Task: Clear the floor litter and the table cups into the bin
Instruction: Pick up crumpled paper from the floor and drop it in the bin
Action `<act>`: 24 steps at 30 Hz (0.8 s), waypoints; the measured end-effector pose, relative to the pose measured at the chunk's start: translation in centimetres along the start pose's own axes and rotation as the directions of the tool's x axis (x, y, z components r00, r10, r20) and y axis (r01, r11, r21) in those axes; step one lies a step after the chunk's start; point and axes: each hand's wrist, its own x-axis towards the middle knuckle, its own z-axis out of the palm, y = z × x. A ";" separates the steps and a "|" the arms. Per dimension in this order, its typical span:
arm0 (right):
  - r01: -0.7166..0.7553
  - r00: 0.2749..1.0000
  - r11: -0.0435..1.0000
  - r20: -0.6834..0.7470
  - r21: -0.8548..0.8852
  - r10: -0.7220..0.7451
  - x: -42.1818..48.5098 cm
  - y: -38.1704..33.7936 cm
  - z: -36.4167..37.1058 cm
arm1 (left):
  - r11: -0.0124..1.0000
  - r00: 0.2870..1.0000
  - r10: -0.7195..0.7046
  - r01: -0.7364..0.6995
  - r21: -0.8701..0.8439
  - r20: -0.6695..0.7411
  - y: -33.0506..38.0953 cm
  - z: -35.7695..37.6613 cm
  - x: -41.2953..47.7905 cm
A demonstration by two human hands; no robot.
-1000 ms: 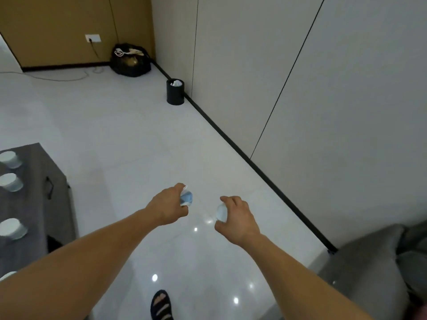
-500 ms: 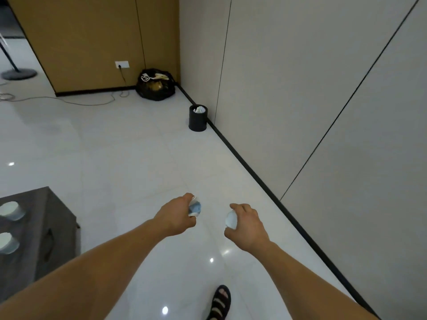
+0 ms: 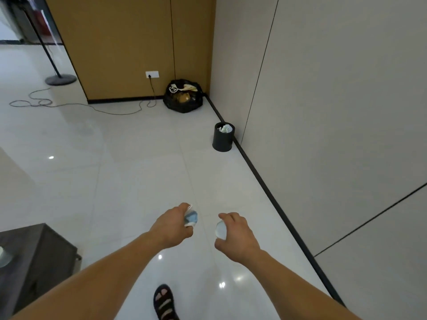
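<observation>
Ahead, one black bin [image 3: 223, 142] by the wall [image 3: 323, 112] holds crumpled paper [image 3: 225, 128]. My left hand [image 3: 172, 224] fingers curl round one blue-white wad [image 3: 191, 217], my right hand [image 3: 233, 236] fingers round one white wad [image 3: 220, 229].

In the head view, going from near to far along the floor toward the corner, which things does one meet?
Sandalled foot → left hand gripping blue litter and right hand gripping white litter, side by side → black bin → black bag → wall socket.

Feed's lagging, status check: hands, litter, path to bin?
Left hand grips blue-white wad. Right hand grips white wad. Bin ahead by wall, part full. No obstacle seen between.
</observation>
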 end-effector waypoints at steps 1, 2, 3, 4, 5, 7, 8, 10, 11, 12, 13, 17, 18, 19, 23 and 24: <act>0.003 1.000 1.000 -0.004 -0.009 -0.003 2.4 -0.1 -0.2 | 1.000 1.000 0.005 -0.005 -0.008 0.001 -0.6 -0.6 2.4; 0.001 1.000 1.000 -0.013 -0.023 -0.001 4.7 -0.3 -0.5 | 1.000 1.000 0.014 -0.014 -0.010 0.004 -1.1 -1.3 4.9; -0.007 1.000 0.999 -0.021 -0.031 0.006 7.0 -0.6 -0.8 | 1.000 1.000 0.021 -0.021 -0.016 0.006 -1.6 -2.1 7.2; -0.018 0.999 0.999 -0.032 -0.033 0.017 9.2 -0.9 -1.2 | 0.999 0.999 0.033 -0.033 -0.024 0.000 -2.0 -3.0 9.7; -0.032 0.999 0.999 -0.039 -0.033 0.031 11.5 -1.2 -1.8 | 0.998 0.999 0.050 -0.050 -0.028 -0.009 -2.4 -4.0 12.1; -0.062 0.997 0.997 -0.053 -0.040 0.060 15.8 -2.1 -3.1 | 0.997 0.998 0.067 -0.067 -0.029 -0.007 -2.9 -6.1 16.5; -0.071 0.995 0.997 -0.067 -0.041 0.068 18.0 -2.5 -3.7 | 0.997 0.997 0.076 -0.076 -0.027 -0.004 -3.1 -7.2 18.6; -0.070 0.993 0.996 -0.094 -0.048 0.065 22.3 -3.4 -5.0 | 0.996 0.996 0.091 -0.091 -0.016 -0.008 -3.5 -9.1 22.7; -0.063 0.993 0.997 -0.101 -0.047 0.058 24.3 -3.8 -5.6 | 0.996 0.996 0.084 -0.085 -0.018 -0.014 -3.6 -10.1 24.7; -0.057 0.994 0.997 -0.101 -0.044 0.052 26.4 -4.1 -6.1 | 0.997 0.997 0.080 -0.081 -0.020 -0.014 -3.7 -10.9 26.6; -0.054 0.994 0.998 -0.096 -0.041 0.050 28.3 -4.3 -6.6 | 0.997 0.997 0.080 -0.080 -0.021 -0.009 -3.9 -11.5 28.4; -0.040 0.994 0.999 -0.105 -0.032 0.036 37.3 -3.8 -8.7 | 0.998 0.998 0.060 -0.060 -0.020 0.004 -4.3 -13.5 36.9; -0.033 0.994 0.999 -0.103 -0.032 0.030 39.9 -3.4 -9.3 | 0.998 0.998 0.058 -0.058 -0.012 0.002 -4.3 -14.0 39.2; -0.025 0.995 0.999 -0.101 -0.037 0.021 42.5 -3.0 -9.9 | 0.999 0.999 0.055 -0.055 -0.001 -0.003 -4.3 -14.6 41.7; -0.009 0.996 1.000 -0.093 -0.006 0.009 52.1 -1.5 -12.9 | 1.000 1.000 0.009 -0.009 0.015 -0.006 -3.7 -17.3 50.5; 0.000 0.996 1.000 -0.088 -0.001 0.000 54.3 -1.3 -13.8 | 1.000 1.000 -0.005 0.005 0.019 -0.010 -3.4 -18.1 52.7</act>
